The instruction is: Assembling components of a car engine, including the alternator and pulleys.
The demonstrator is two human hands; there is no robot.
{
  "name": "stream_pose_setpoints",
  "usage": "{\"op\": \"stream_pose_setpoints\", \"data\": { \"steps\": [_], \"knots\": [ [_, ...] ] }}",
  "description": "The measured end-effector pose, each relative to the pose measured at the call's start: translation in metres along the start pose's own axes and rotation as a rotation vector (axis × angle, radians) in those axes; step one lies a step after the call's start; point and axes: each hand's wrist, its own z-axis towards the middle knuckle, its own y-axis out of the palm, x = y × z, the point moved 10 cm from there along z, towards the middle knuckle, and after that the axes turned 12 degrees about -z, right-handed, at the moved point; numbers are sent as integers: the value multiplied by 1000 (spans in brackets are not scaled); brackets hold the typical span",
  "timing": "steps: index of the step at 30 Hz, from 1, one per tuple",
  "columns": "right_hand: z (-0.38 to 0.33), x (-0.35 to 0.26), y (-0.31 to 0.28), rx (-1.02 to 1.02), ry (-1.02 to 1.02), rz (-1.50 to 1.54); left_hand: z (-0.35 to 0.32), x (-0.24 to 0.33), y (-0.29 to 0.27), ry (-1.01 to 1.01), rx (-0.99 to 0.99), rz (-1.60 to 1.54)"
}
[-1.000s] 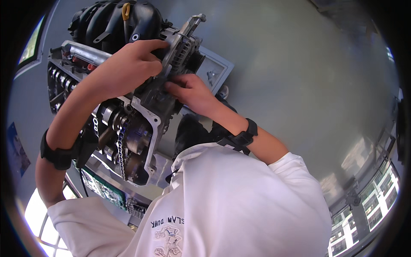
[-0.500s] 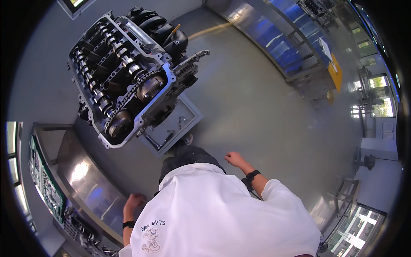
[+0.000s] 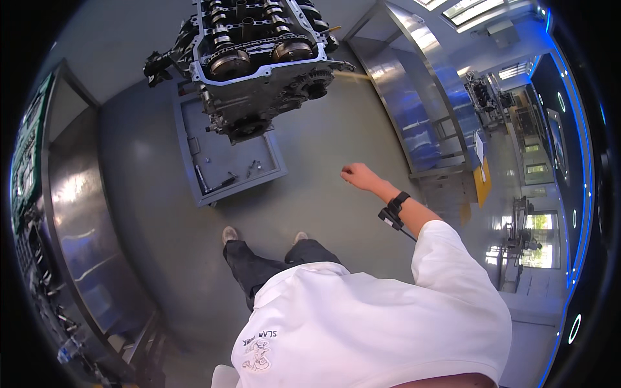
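Engine block (image 3: 255,61), one of it, hangs over a grey tray (image 3: 226,155) on the floor, well apart from the person's hands. Only one hand shows: the right hand (image 3: 354,174), raised out to the side, fingers curled into a loose fist, seemingly holding nothing, though the view is too small to be sure. A black band (image 3: 398,202) wraps its wrist. The left hand is out of sight. Two shoes (image 3: 229,234) stand on the floor near the tray, which carries a few small loose parts. One long metal surface (image 3: 414,97) runs along the right, another along the left.
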Motion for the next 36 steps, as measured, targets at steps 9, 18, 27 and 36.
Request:
{"op": "stream_pose_setpoints", "data": {
  "steps": [9, 18, 27, 36],
  "knots": [
    [-148, -16, -42, -228, -479, -22, -90, -19, 179, -8, 6, 60],
    [-351, 155, 12, -152, 46, 172, -78, 17, 308, 125, -298, 461],
    [-391, 127, 70, -115, 261, 436, -1, 276, 295, 764, 43, 585],
    [-192, 81, 152, -380, -293, 101, -134, 164, 278, 450, 34, -43]
  ]
}}
